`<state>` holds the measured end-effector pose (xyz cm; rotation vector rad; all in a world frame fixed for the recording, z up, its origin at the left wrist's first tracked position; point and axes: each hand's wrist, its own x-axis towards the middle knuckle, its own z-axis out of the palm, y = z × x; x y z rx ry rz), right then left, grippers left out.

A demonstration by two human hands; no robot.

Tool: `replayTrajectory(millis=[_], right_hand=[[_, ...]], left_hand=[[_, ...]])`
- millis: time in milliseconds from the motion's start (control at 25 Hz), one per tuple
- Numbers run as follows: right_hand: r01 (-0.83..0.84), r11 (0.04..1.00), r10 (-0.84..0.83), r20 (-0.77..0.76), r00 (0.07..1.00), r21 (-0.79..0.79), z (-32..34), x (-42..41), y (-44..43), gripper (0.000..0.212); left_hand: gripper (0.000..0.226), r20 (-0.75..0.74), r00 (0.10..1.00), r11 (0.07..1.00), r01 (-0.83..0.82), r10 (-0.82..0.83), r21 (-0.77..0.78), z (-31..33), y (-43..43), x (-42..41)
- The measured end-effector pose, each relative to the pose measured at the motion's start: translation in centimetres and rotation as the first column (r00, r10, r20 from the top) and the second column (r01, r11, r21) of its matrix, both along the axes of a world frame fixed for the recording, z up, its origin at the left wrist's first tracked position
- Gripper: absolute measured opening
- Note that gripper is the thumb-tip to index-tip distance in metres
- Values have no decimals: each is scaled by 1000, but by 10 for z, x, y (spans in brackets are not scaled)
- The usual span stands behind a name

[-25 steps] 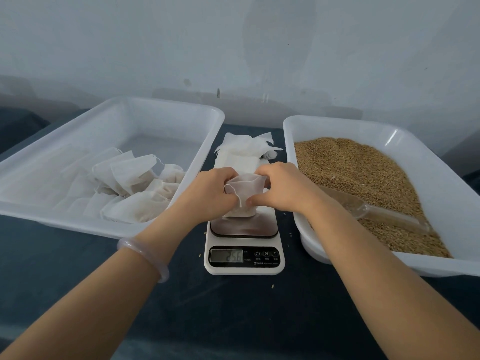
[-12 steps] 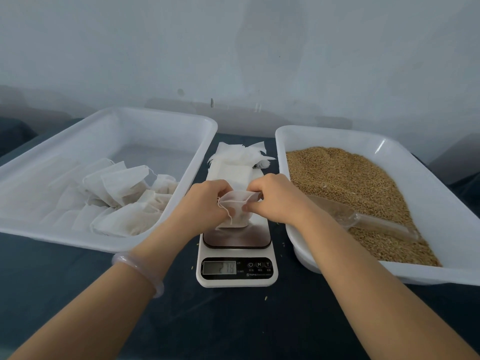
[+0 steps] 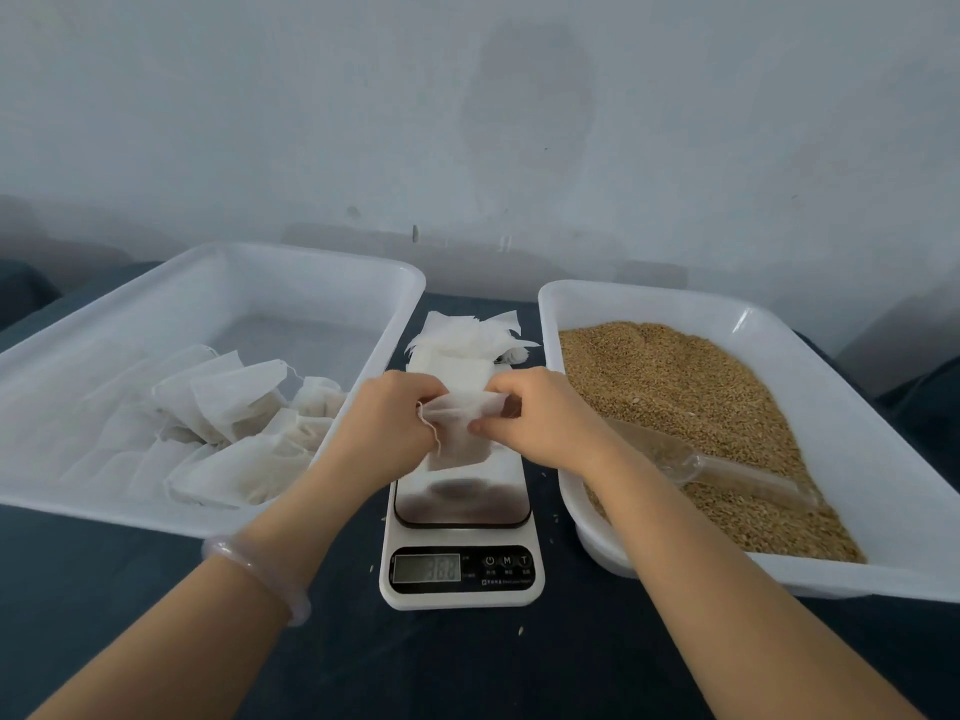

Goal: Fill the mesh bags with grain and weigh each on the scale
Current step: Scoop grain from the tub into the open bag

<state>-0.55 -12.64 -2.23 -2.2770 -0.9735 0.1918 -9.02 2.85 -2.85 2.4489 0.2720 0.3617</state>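
Mesh bag [image 3: 460, 426] pinched between left hand [image 3: 387, 426], right hand [image 3: 540, 420].

Pale bracelet [image 3: 258, 578] on wrist; dark blue cloth [image 3: 545, 667] over table; stained grey-white wall [image 3: 467, 122] behind; stray grains on cloth.

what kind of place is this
Likely a small packing workbench: a tray of grain, a scale, and a tray of filled bags, against a bare wall.
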Motion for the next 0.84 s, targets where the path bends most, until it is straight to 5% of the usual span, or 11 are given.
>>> replayTrajectory(millis=[240,360,520,640,840], right_hand=[[-30,923,146,-278,949,384,22,-10,12,17],[-22,899,145,-251,957,437,31,-14,30,10],[-76,903,155,-155,976,422,45,-19,85,24],[-106,909,178,-145,973,404,52,-22,141,27],[-125,956,168,-149,974,264,42,-16,200,25]], left_hand=[[34,128,992,898,57,-1,-436,46,14,-12],[31,32,984,877,168,-173,-450,55,25,-27],[12,57,989,946,-113,136,-303,66,63,-35],[28,44,936,912,-329,350,-244,74,112,-44],[21,-36,869,770,-455,493,-447,58,150,-46]])
